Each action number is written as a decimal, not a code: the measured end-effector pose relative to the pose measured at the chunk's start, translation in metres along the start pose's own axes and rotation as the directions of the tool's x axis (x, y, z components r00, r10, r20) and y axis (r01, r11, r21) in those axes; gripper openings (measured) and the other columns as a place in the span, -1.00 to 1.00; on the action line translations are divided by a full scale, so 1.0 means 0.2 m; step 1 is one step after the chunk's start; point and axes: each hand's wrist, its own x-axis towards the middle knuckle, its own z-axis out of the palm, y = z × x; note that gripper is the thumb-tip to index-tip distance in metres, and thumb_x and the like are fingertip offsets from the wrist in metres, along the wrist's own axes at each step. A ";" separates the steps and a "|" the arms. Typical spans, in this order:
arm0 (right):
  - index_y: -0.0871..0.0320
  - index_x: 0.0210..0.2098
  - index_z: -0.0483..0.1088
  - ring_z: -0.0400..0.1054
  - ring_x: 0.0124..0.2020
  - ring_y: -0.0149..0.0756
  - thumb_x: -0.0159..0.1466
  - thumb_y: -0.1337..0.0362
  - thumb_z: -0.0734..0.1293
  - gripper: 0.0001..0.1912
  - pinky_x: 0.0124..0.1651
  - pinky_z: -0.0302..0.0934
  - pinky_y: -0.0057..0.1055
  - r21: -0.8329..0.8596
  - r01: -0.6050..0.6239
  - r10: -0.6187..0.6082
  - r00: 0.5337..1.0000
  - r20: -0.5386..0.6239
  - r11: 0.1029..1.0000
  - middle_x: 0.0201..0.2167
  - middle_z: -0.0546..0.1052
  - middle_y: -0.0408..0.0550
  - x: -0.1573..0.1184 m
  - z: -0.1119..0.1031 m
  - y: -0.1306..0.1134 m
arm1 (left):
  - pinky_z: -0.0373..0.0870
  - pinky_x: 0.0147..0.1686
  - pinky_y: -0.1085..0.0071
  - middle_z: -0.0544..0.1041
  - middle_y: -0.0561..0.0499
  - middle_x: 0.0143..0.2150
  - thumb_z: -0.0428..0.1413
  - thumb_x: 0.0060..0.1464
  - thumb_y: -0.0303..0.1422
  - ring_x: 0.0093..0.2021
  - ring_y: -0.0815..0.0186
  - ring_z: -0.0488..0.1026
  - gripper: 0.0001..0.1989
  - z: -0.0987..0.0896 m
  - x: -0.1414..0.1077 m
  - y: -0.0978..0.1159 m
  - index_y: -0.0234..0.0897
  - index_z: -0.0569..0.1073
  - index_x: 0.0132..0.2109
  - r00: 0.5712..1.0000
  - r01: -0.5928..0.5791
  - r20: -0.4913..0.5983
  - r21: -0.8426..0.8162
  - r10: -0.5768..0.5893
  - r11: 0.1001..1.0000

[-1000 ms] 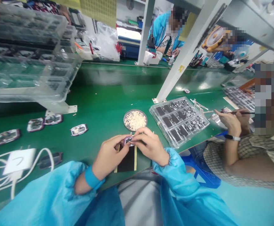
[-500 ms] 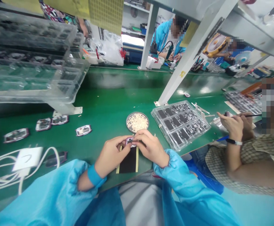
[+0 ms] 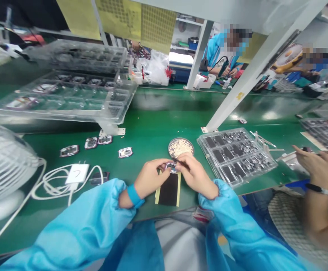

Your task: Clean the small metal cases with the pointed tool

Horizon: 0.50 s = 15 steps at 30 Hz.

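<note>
A small purple-edged device part (image 3: pixel 171 167) is held above a black pad (image 3: pixel 168 191) with yellow strips along its sides. My left hand (image 3: pixel 152 177) grips the part from the left, fingers closed round its edge. On its right side, my right hand (image 3: pixel 194 174) is closed on a thin dark tool (image 3: pixel 181 163), its tip close to the part. Just beyond my hands stands a round dish (image 3: pixel 181 147) of small pale pieces. Several similar parts (image 3: pixel 125 152) lie on the green table to the left.
Clear trays of dark parts (image 3: pixel 237 156) lie right of the dish. A white charger (image 3: pixel 77 174) with looped cable and a fan (image 3: pixel 7 165) are at left. Stacked trays (image 3: pixel 76 101) sit on a raised shelf. A co-worker's hands (image 3: pixel 319 165) are at far right.
The view has swung left, so the fan now shows and the table things appear farther right. My hands stay at the part, and the dark tool in my right hand now shows more clearly.
</note>
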 end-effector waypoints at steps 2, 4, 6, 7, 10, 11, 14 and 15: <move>0.11 -0.17 0.34 0.39 -0.12 -0.20 0.44 0.28 0.22 -0.91 -0.01 0.28 -0.29 -0.027 -0.053 0.050 0.994 -0.101 0.998 -0.19 0.45 -0.01 0.04 -0.04 0.04 | 0.41 -0.29 0.46 0.63 0.08 -0.26 0.10 0.15 -0.41 -0.33 0.35 0.51 -0.75 -0.02 0.02 -0.03 -0.17 0.59 -0.05 1.000 0.013 -0.020 0.018 -0.012 1.000; 0.13 -0.21 0.39 0.39 -0.14 -0.16 0.43 0.28 0.21 -0.86 -0.03 0.28 -0.25 -0.119 -0.151 0.129 0.975 -0.181 0.981 -0.22 0.46 0.01 0.07 -0.08 0.09 | 0.40 -0.31 0.45 0.61 0.08 -0.29 0.10 0.17 -0.38 -0.33 0.33 0.51 -0.75 -0.05 0.05 -0.05 -0.18 0.57 -0.03 0.999 0.026 -0.047 0.050 -0.024 0.998; 0.14 -0.23 0.44 0.41 -0.17 -0.14 0.42 0.27 0.23 -0.84 -0.04 0.28 -0.22 -0.170 -0.214 0.171 0.956 -0.239 0.962 -0.25 0.48 0.01 0.07 -0.11 0.12 | 0.38 -0.33 0.43 0.57 0.08 -0.33 0.11 0.17 -0.36 -0.33 0.31 0.50 -0.74 -0.07 0.08 -0.07 -0.20 0.53 0.00 0.997 0.034 -0.074 0.093 -0.028 0.995; 0.14 -0.23 0.46 0.42 -0.17 -0.14 0.41 0.27 0.25 -0.84 -0.04 0.28 -0.22 -0.158 -0.220 0.172 0.947 -0.270 0.963 -0.25 0.49 0.01 0.05 -0.12 0.13 | 0.37 -0.33 0.43 0.56 0.08 -0.34 0.11 0.17 -0.35 -0.34 0.31 0.50 -0.73 -0.08 0.09 -0.07 -0.20 0.52 0.01 0.996 0.036 -0.082 0.117 -0.027 0.992; 0.12 -0.20 0.51 0.44 -0.17 -0.18 0.37 0.26 0.32 -0.88 -0.06 0.30 -0.27 -0.032 -0.200 0.176 0.915 -0.362 0.979 -0.24 0.53 -0.02 -0.02 -0.10 0.14 | 0.36 -0.32 0.42 0.53 0.09 -0.36 0.09 0.18 -0.34 -0.36 0.31 0.49 -0.74 -0.10 0.11 -0.05 -0.18 0.51 0.01 0.996 0.033 -0.086 0.197 -0.016 0.980; 0.12 -0.21 0.51 0.44 -0.18 -0.19 0.35 0.26 0.34 -0.89 -0.09 0.30 -0.30 0.015 -0.203 0.194 0.907 -0.374 0.979 -0.25 0.54 -0.04 -0.05 -0.09 0.15 | 0.36 -0.32 0.41 0.52 0.09 -0.36 0.09 0.19 -0.34 -0.36 0.30 0.49 -0.73 -0.11 0.13 -0.05 -0.17 0.52 0.01 0.996 0.031 -0.084 0.226 -0.012 0.974; 0.12 -0.27 0.51 0.45 -0.26 -0.23 0.33 0.21 0.38 -0.88 -0.19 0.30 -0.34 0.134 -0.237 0.271 0.889 -0.370 0.962 -0.30 0.54 -0.08 -0.12 -0.05 0.15 | 0.37 -0.31 0.39 0.54 0.08 -0.34 0.09 0.18 -0.32 -0.36 0.28 0.50 -0.70 -0.15 0.20 -0.03 -0.15 0.52 0.04 0.997 0.031 -0.080 0.311 -0.006 0.950; 0.12 -0.29 0.50 0.44 -0.28 -0.24 0.32 0.19 0.38 -0.86 -0.22 0.29 -0.35 0.165 -0.249 0.293 0.884 -0.365 0.954 -0.32 0.53 -0.08 -0.14 -0.04 0.16 | 0.38 -0.28 0.39 0.56 0.08 -0.32 0.09 0.17 -0.32 -0.34 0.27 0.51 -0.69 -0.17 0.24 -0.04 -0.15 0.52 0.05 0.997 0.036 -0.082 0.335 -0.009 0.941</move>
